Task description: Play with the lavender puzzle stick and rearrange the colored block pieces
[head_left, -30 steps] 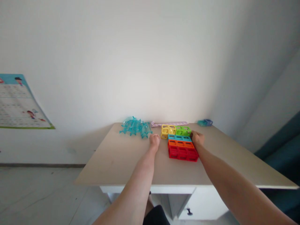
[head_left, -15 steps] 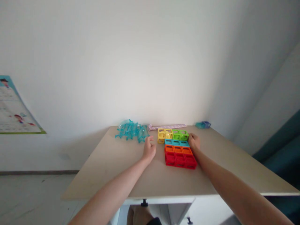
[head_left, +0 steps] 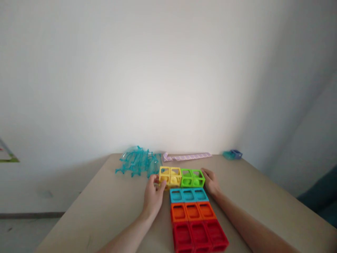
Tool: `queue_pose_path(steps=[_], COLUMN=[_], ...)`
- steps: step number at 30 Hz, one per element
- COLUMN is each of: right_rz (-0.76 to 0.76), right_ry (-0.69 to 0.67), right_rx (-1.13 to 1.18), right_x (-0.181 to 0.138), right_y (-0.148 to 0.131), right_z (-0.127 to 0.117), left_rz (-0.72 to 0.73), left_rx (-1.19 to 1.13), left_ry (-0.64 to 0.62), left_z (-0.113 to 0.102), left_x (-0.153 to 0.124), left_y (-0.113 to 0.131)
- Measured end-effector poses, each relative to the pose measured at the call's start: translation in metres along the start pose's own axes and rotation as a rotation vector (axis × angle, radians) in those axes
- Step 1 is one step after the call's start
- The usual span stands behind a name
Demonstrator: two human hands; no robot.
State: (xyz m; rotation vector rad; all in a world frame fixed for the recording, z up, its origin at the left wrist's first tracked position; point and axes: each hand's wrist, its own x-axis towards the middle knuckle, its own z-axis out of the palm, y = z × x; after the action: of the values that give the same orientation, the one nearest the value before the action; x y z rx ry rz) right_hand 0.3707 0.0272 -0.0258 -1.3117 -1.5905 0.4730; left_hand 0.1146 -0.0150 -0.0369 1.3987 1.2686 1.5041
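Hollow plastic cubes lie in rows on a beige table (head_left: pixel 110 211): yellow cubes (head_left: pixel 170 176) and green cubes (head_left: pixel 192 177) at the back, then a blue row (head_left: pixel 188 195), an orange row (head_left: pixel 192 211) and a red row (head_left: pixel 198 236). My left hand (head_left: pixel 153 195) is at the left end of the yellow cubes, thumb and fingers closed on them. My right hand (head_left: pixel 211 181) rests against the right side of the green cubes with curled fingers touching them.
A pile of clear turquoise curved pieces (head_left: pixel 137 163) lies at the back left. A pink patterned strip (head_left: pixel 186 156) runs along the wall. A small teal and blue piece (head_left: pixel 232 154) sits at the back right corner. A poster corner (head_left: pixel 6 156) shows far left.
The view has closed in on the table and tipped down. My left hand moved right onto the yellow cubes. My right hand stayed by the green cubes.
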Motion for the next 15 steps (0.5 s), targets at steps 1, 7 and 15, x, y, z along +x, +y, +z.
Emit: queue_pose_path(steps=[1,7,15], right_rz=[-0.008,-0.137,-0.138], right_ry=[-0.013,-0.168,-0.339], right_rx=[0.02,0.165,0.053], right_x=[0.004,0.003,-0.009], right_y=[0.0,-0.011,-0.025], right_z=[0.001,-0.014,-0.017], left_rz=[0.012,0.016,-0.109], left_rx=[0.017,0.071,-0.068], left_ry=[-0.007,-0.043,-0.157], left_z=[-0.002,-0.009,-0.009], left_x=[0.004,0.01,-0.002], left_y=[0.0,-0.002,0.01])
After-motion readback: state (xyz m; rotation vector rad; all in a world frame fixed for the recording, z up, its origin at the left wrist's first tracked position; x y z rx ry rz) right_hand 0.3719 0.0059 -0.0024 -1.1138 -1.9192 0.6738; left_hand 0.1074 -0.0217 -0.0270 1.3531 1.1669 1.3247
